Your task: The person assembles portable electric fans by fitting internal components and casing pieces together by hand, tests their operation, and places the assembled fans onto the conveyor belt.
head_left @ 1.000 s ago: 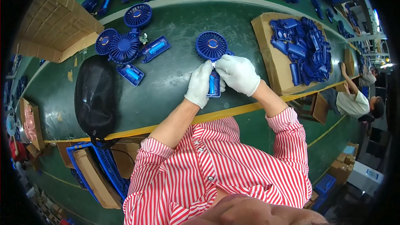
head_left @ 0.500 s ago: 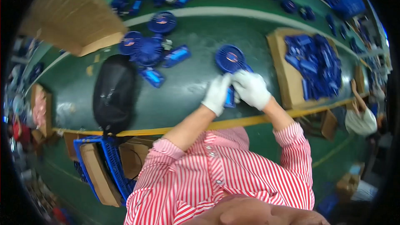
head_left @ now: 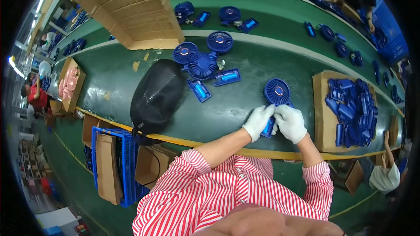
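Both my hands wear white gloves and meet at the neck and handle of a dark blue handheld fan [head_left: 277, 91]. My left hand [head_left: 259, 123] is closed on the handle's left side. From the right, my right hand [head_left: 289, 123] closes round the same handle, its fingers against the left ones. The round fan head points away from me above the green tabletop. Below my fingers shows the lower handle, with a bright blue part in it; the middle is hidden by the gloves. Left of it lie several fan heads [head_left: 202, 65] and an open handle piece [head_left: 227, 76] with a bright blue cylinder.
A cardboard box of blue handle parts [head_left: 320, 118] stands at my right. A black bag [head_left: 159, 94] lies at left, near a tall cardboard box [head_left: 144, 17]. A green conveyor [head_left: 271, 11] with fan parts runs beyond. A blue crate [head_left: 124, 166] stands below the yellow table edge.
The view has swung left, so the whole scene sits further right and lower. Both hands stay on the fan's handle, with little other visible change.
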`<state>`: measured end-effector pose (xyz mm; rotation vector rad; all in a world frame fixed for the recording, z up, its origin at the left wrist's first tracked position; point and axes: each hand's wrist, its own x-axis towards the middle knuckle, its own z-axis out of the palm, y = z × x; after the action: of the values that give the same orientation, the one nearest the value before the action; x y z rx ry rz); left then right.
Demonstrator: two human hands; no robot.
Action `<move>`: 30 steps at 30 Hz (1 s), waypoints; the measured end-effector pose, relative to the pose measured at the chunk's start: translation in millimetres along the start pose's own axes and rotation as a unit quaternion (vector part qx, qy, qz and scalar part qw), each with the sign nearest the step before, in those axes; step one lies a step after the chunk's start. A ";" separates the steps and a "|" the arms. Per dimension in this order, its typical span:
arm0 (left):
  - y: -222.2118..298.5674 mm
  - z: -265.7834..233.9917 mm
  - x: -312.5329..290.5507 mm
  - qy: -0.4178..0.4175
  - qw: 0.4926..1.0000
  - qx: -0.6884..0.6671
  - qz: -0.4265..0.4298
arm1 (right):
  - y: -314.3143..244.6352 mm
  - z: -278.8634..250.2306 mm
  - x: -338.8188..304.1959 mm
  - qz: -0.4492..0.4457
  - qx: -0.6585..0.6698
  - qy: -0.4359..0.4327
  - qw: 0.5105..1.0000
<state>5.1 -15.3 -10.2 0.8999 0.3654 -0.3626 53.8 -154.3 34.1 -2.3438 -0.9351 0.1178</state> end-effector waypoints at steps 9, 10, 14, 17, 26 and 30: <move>13.3 -6.0 1.5 -0.020 1.000 0.017 0.013 | 9.2 -1.7 8.1 -0.003 0.032 -0.039 0.999; 12.9 -7.4 4.6 -0.030 1.000 0.006 0.005 | 11.7 -2.7 8.4 -0.022 0.020 -0.025 0.999; 13.5 -4.1 4.2 -0.005 0.999 -0.022 -0.024 | 9.6 -0.1 3.7 -0.010 -0.013 -0.014 1.000; 8.8 -3.6 3.9 -0.015 0.999 -0.037 -0.024 | 6.7 3.6 -0.2 0.004 -0.041 0.002 0.999; 9.5 -2.9 0.4 0.016 1.000 -0.010 -0.019 | 8.2 1.3 -1.9 0.025 0.058 0.014 0.998; 20.6 -8.7 -13.1 0.015 0.996 -0.088 0.021 | 15.1 -20.2 -1.1 0.053 -0.057 0.161 0.984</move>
<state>1.5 5.4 4.9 0.7404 0.3999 -0.2737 67.9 -173.8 41.7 -2.4214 -0.6728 -0.2711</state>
